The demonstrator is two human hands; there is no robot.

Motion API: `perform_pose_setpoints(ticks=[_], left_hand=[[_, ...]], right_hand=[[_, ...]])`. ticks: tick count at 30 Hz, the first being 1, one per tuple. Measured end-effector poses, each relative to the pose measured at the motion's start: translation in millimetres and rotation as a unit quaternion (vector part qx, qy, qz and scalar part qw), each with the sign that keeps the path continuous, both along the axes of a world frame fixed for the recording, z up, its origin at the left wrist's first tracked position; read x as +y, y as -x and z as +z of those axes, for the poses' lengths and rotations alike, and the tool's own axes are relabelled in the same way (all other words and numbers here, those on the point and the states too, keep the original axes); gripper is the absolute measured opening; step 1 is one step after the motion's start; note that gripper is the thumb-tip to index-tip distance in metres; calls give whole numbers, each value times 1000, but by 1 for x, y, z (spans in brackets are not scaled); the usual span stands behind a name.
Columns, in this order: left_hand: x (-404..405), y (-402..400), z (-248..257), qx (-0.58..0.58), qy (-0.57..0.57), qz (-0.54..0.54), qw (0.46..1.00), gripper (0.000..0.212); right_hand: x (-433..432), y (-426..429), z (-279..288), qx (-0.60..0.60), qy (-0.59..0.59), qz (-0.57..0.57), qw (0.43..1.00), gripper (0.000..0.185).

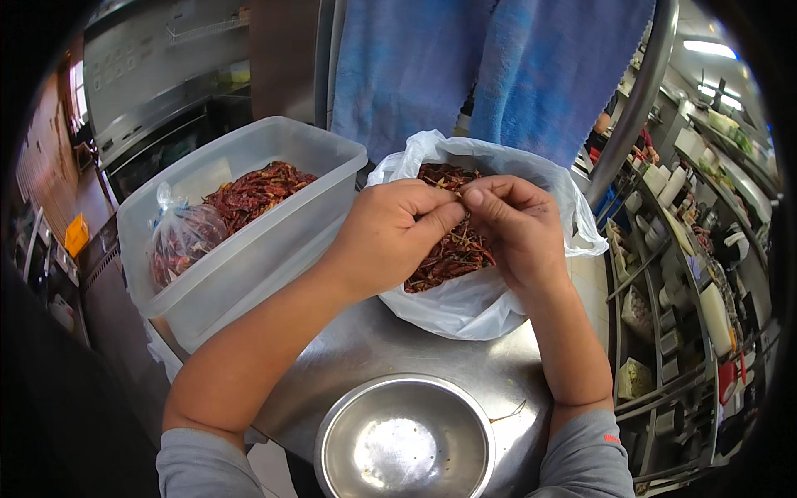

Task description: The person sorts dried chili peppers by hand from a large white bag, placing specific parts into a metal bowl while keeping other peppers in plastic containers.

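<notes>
My left hand [398, 233] and my right hand [520, 227] meet fingertip to fingertip above an open white plastic bag [461, 311]. Thumbs and forefingers pinch something small, mostly hidden by the fingers. Dried red chillies [451, 261] with thin stems fill the bag. To the left stands a translucent plastic tub [249, 274] with more dried chillies [255, 193] lying loose, and a knotted clear bag of chillies [187, 233] beside them. Nearest to me is a steel bowl [405, 442] with a few tiny specks inside. A thin stem [507, 414] lies just right of its rim.
Everything stands on a stainless steel table [311, 373]. Blue towels [423, 75] hang behind the bag, next to a curved metal rail [641, 112]. Shelves [660, 348] of containers stand at the right, where people are partly visible in the background.
</notes>
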State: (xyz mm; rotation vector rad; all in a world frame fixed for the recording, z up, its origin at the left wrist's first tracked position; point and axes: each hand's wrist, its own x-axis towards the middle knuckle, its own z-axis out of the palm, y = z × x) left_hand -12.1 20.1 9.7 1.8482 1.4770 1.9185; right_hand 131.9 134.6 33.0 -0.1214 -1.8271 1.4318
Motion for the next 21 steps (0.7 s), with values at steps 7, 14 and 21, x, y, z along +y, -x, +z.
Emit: perform_pose_setpoints(ticks=[7,14,21], left_hand=[[-6,0,4,295,14,256,920,12],[-1,13,5,83,-29,215,973,12],[1,9,1,72,-30,201,976,16]], right_hand=[[7,13,-11,33,-634,-273,723,17],[12,5,-3,-101,-417,-249,868,33],[9,19,-22,-155,-460,-173,857,15]])
